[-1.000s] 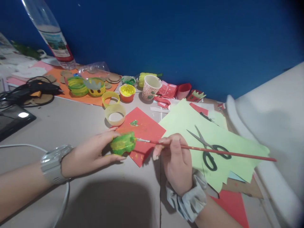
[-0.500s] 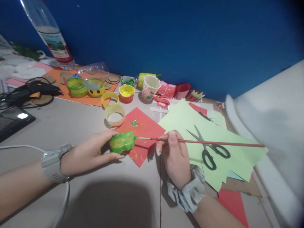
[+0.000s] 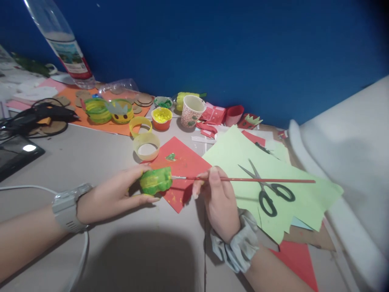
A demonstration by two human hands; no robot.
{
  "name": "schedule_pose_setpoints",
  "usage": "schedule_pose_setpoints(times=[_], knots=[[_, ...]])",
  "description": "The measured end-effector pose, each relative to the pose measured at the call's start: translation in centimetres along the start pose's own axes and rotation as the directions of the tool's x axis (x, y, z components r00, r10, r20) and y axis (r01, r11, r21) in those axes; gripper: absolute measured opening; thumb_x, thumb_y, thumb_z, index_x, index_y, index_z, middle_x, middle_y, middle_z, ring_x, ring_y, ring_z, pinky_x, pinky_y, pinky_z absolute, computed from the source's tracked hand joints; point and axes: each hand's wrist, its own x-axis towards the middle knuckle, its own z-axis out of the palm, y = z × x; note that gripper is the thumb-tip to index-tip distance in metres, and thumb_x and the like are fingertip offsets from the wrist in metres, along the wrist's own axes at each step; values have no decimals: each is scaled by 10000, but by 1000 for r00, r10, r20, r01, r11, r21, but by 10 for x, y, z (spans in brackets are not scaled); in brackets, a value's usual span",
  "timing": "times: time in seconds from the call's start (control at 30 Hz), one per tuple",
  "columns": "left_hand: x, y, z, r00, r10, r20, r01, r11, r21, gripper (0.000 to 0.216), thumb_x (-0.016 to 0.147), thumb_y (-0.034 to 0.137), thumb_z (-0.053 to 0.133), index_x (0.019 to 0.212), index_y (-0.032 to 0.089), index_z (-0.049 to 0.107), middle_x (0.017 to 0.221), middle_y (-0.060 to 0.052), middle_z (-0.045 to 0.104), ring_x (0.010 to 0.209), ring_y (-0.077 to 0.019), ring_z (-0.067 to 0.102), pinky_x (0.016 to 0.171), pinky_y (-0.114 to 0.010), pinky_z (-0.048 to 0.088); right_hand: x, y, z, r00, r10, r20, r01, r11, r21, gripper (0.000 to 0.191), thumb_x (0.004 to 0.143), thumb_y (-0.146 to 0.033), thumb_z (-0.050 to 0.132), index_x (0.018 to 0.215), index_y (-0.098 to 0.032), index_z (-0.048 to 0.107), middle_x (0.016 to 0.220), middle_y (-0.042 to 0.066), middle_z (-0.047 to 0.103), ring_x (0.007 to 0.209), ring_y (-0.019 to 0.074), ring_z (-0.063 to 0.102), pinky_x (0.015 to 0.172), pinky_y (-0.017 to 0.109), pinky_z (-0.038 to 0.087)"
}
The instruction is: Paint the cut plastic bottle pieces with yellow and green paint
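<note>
My left hand (image 3: pixel 117 194) is closed round the near end of a small ridged piece painted green and yellow (image 3: pixel 156 181), lying on its side; it looks like a plastic bottle bottom. My right hand (image 3: pixel 219 200) pinches a thin red paintbrush (image 3: pixel 258 179) by its lower handle. The brush points left, its bristles at the open right end of the painted piece and partly hidden there. Below them lies a red paper square (image 3: pixel 185 160) with green and yellow paint smears. Just behind stand two pale yellow rings (image 3: pixel 146 147).
Paint sits in a yellow-filled cup (image 3: pixel 161 118) and a green-filled one (image 3: pixel 163 103), beside a paper cup (image 3: pixel 193 111). Scissors (image 3: pixel 267 188) lie on light green paper (image 3: pixel 226 146) at right. A tall bottle (image 3: pixel 68 52), glue gun (image 3: pixel 51 111) and phone (image 3: pixel 20 154) are at left.
My right hand has shifted slightly left, taking the paintbrush with it. The bristles have gone from outside the painted piece to its open end. My left hand has hardly moved.
</note>
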Motion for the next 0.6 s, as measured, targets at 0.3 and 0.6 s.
schedule_pose_setpoints(times=[0.3, 0.6], knots=[[0, 0, 0, 999, -40, 3, 40, 999, 4, 503, 847, 557, 614, 1194, 199, 543, 1223, -100, 649, 1090, -299, 618, 852, -368, 554, 3, 2, -1, 999, 23, -29, -24, 1000, -10, 324, 981, -458, 484, 821, -191, 576, 544, -41, 590, 494, 91, 523, 515, 197, 461], [1, 0, 0, 999, -35, 10, 35, 999, -12, 478, 853, 527, 625, 1199, 208, 545, 1236, -94, 644, 1101, -295, 616, 856, -364, 559, 4, 3, -3, 1000, 13, -14, -13, 1000, -16, 321, 996, -447, 459, 837, -195, 577, 549, -46, 582, 500, 88, 521, 521, 198, 461]])
